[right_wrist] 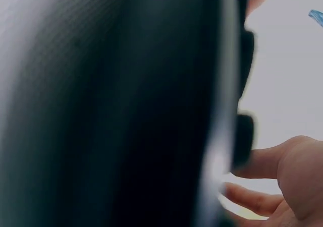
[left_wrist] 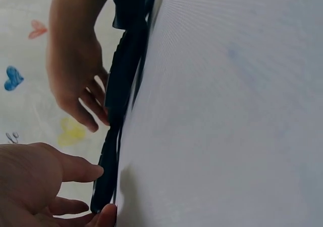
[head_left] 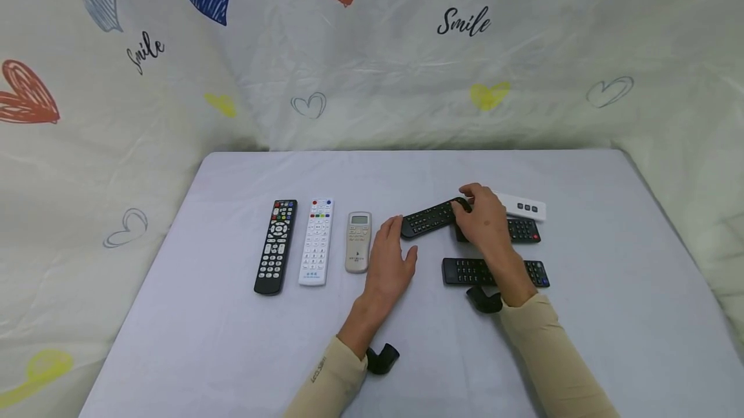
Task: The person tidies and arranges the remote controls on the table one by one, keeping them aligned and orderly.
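A slim black remote control (head_left: 430, 219) lies slanted on the table between both hands. My right hand (head_left: 487, 219) pinches its right end between thumb and fingers. My left hand (head_left: 388, 267) is at the other end, its extended fingertips by the remote's left tip and its thumb spread away. In the left wrist view the left hand (left_wrist: 30, 181) and right hand (left_wrist: 75, 70) appear beside dark remotes seen edge-on. A blurred dark shape (right_wrist: 151, 116) fills much of the right wrist view, with the left hand (right_wrist: 303, 176) beyond it.
To the left lie a black remote (head_left: 276, 247), a white remote (head_left: 316, 242) and a small beige remote (head_left: 358, 242) with a display. Under or near the right arm are a white remote (head_left: 523, 206), a short black remote (head_left: 524, 230) and a longer black remote (head_left: 462, 271).
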Action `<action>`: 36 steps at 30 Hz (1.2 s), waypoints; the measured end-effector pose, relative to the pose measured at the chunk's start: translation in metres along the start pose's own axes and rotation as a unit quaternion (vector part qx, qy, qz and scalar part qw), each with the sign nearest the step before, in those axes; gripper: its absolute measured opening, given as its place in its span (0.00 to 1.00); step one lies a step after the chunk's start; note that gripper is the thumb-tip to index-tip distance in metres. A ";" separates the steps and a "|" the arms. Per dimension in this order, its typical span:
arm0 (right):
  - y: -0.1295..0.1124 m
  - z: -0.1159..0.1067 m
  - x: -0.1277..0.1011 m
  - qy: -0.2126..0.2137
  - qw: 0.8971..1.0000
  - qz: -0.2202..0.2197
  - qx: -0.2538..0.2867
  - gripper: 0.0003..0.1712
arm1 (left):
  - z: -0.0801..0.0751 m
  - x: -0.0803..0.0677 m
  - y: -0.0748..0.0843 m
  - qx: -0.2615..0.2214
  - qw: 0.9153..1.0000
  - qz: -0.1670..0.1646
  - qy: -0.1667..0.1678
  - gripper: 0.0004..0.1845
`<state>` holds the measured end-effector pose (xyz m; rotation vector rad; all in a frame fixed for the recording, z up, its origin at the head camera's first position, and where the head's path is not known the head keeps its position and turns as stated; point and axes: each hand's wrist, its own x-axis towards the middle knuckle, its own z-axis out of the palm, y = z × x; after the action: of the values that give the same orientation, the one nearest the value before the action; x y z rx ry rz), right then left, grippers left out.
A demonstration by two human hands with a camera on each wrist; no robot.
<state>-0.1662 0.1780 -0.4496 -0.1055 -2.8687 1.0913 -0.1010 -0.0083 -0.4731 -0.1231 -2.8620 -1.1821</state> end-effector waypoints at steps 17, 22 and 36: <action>-0.003 0.002 0.003 -0.015 0.996 -0.017 -0.087 0.26 | 0.001 0.004 -0.001 0.004 1.000 0.001 0.004 0.35; -0.003 0.000 0.004 -0.038 0.996 -0.009 -0.085 0.27 | 0.002 0.006 -0.002 -0.016 1.000 -0.011 -0.002 0.34; 0.002 -0.006 0.003 -0.085 0.996 -0.017 0.036 0.29 | 0.005 0.011 -0.006 -0.073 0.997 -0.025 0.010 0.31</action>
<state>-0.1682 0.1834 -0.4465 0.0423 -2.9613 1.2527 -0.1127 -0.0082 -0.4798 -0.0436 -2.7758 -1.3932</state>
